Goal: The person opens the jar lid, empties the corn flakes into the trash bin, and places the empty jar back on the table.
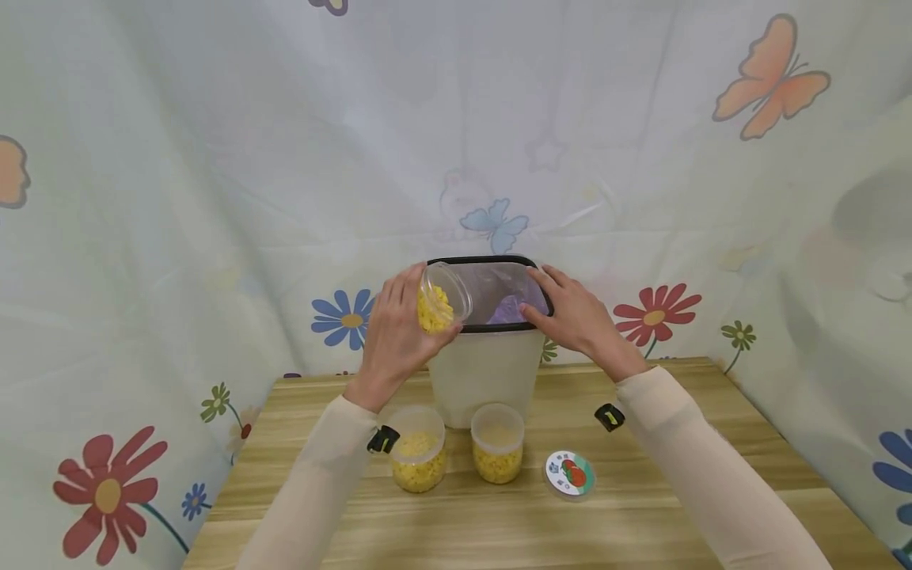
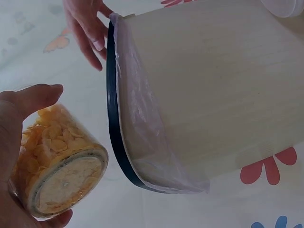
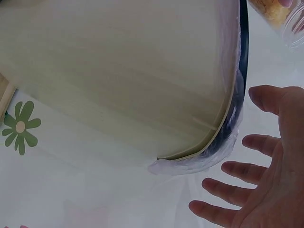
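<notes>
My left hand (image 1: 399, 328) grips a clear plastic jar (image 1: 443, 294) of yellow flakes, tipped with its mouth toward the opening of a white trash bin (image 1: 484, 372). Thumb and fingers wrap the jar's sides in the left wrist view, where flakes (image 2: 54, 135) show above its base. The bin has a black rim (image 1: 492, 260) and a thin purple liner bag (image 2: 142, 118) folded over it. Fingers spread, my right hand (image 1: 575, 313) is at the rim's right side in the head view; no object is in its palm in the right wrist view.
Two clear tubs of yellow flakes, a left one (image 1: 418, 455) and a right one (image 1: 497, 447), stand before the bin on a wood-grain table (image 1: 456, 530). A round lid with a tomato picture (image 1: 570, 473) lies to their right. Flower-and-butterfly curtains (image 1: 285, 198) surround the table.
</notes>
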Tool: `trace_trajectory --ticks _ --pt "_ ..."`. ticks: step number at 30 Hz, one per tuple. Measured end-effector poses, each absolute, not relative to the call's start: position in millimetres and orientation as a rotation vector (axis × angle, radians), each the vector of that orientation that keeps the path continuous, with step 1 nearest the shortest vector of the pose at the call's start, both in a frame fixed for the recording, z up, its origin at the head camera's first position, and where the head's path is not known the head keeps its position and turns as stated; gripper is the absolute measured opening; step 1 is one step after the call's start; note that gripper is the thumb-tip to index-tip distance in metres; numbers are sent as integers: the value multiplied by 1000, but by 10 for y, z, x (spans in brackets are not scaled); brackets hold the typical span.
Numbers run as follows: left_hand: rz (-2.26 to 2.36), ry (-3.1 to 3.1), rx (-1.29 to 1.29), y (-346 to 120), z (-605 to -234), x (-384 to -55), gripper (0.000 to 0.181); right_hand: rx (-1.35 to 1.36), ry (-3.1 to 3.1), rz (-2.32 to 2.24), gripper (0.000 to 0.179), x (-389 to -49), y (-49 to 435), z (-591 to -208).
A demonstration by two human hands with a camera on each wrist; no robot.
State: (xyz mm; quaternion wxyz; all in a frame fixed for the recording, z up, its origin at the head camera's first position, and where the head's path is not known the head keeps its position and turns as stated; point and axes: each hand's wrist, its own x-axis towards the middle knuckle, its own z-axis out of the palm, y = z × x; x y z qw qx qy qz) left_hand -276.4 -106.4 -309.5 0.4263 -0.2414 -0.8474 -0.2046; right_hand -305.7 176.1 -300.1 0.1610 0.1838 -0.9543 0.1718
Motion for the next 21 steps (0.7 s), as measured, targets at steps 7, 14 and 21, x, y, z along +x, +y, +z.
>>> trace_trajectory --ticks 7,14,21 --pt "-498 -2135 -589 -1054 -3041 -2830 94 507 -2776 504 71 -3144 1755 -2965" --pt "-457 -2157 -577 -1050 -2989 -2900 96 503 -2808 535 70 -3240 1751 -2961" --pt "-453 -2196 -550 -1050 -2957 -2986 98 495 -2764 632 64 -3356 1743 -2984"
